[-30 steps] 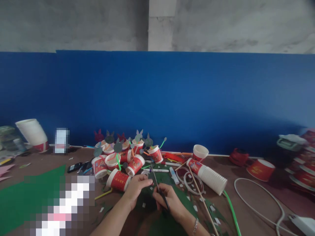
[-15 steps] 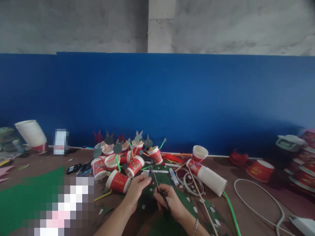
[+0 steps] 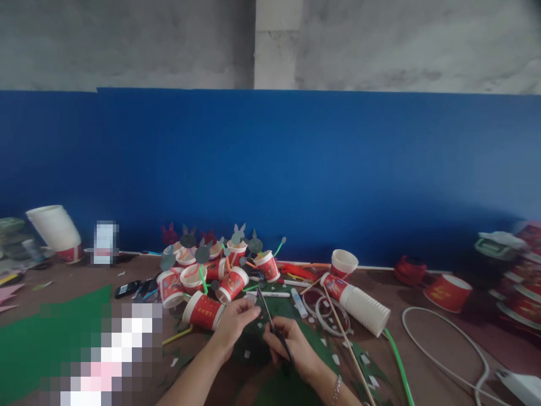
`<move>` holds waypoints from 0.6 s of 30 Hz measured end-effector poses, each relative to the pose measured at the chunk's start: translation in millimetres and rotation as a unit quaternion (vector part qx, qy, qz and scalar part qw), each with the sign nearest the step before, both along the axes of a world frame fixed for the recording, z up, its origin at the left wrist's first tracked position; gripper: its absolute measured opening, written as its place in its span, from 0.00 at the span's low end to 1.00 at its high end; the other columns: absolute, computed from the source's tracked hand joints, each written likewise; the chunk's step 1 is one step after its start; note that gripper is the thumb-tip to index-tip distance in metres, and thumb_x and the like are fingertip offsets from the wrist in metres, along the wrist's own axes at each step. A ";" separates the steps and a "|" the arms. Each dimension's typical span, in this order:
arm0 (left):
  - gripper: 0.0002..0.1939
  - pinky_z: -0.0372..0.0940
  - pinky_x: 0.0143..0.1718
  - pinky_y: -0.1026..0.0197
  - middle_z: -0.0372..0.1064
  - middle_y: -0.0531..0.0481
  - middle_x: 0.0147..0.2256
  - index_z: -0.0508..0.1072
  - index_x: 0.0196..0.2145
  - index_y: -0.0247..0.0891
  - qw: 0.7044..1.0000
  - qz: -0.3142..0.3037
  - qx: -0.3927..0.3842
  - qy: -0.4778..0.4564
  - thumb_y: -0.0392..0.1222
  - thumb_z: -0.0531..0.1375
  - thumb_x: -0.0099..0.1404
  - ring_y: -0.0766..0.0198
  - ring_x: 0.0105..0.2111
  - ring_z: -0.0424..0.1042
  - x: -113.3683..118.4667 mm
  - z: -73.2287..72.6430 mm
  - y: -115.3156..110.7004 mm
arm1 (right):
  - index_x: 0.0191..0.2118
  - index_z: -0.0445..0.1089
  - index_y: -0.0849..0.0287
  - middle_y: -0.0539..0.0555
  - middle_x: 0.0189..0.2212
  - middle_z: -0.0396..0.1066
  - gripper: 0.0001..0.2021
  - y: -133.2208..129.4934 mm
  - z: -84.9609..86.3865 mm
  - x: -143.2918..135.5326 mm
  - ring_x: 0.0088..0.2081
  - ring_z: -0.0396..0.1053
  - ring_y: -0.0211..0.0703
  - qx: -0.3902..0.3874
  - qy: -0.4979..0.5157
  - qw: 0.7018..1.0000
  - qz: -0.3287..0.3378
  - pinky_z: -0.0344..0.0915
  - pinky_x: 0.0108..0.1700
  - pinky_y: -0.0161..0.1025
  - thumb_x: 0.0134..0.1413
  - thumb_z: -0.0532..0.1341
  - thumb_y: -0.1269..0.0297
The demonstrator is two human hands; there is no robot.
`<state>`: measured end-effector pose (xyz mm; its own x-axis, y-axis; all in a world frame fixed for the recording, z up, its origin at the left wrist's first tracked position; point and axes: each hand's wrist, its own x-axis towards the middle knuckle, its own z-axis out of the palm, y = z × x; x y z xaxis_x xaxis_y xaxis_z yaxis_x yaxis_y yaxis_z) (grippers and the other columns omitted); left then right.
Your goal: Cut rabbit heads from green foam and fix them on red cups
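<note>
My right hand (image 3: 291,345) is wrapped round the dark handles of a pair of scissors (image 3: 265,307), whose blades point up and away from me. Just left of the blades, my left hand (image 3: 237,320) is closed in a pinch, its fingertips close to the scissors. Whatever lies between those fingertips is too small or hidden to make out. Beyond my left hand a red paper cup (image 3: 203,311) lies on its side. Small white paper scraps (image 3: 247,354) are scattered on dark green paper (image 3: 283,389) beneath my hands.
Several red-and-white cups with paper animal heads (image 3: 202,255) cluster ahead. A marker (image 3: 276,294) and a glue tube (image 3: 299,304) lie beyond the scissors. To the right are a wooden stick (image 3: 344,338), stacked cups (image 3: 363,310) and a white cable (image 3: 448,358). Green paper (image 3: 80,321) lies left.
My left hand and forearm have shifted very slightly. The scissors stay almost in place in my right hand, and the view has tilted a little.
</note>
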<state>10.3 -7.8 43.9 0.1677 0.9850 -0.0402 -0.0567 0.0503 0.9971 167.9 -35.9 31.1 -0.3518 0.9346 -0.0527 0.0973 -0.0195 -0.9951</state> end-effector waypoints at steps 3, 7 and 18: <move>0.15 0.55 0.32 0.62 0.64 0.56 0.20 0.66 0.17 0.38 1.000 -0.002 0.000 -0.006 0.51 0.64 0.47 0.63 0.26 0.62 -0.3 0.6 0.2 | 0.24 0.61 0.59 0.42 0.09 0.58 0.18 -0.3 0.2 -0.3 0.12 0.53 0.29 -0.011 0.001 1.000 0.001 0.49 0.16 0.28 0.43 0.64 0.49; 0.16 0.55 0.32 0.63 0.65 0.55 0.20 0.68 0.18 0.37 1.000 0.007 -0.001 -0.023 0.52 0.63 0.48 0.63 0.26 0.63 1.7 -0.7 -0.4 | 0.24 0.61 0.59 0.42 0.10 0.58 0.19 0.1 -0.8 -0.5 0.12 0.54 0.29 -0.011 0.005 1.000 -0.003 0.49 0.16 0.28 0.42 0.64 0.47; 0.17 0.53 0.28 0.63 0.60 0.57 0.18 0.66 0.18 0.38 0.999 0.017 -0.006 -0.030 0.53 0.64 0.47 0.65 0.23 0.59 2.0 -1.9 -1.1 | 0.25 0.62 0.60 0.43 0.11 0.61 0.19 -0.7 -0.9 -1.0 0.14 0.56 0.30 -0.016 0.003 1.000 0.005 0.51 0.17 0.28 0.42 0.64 0.48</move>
<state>12.3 -8.9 42.1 0.1373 0.9896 -0.0428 -0.1184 0.0593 0.9912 166.8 -36.6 30.2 -0.3611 0.9291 -0.0802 0.0915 -0.0503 -0.9945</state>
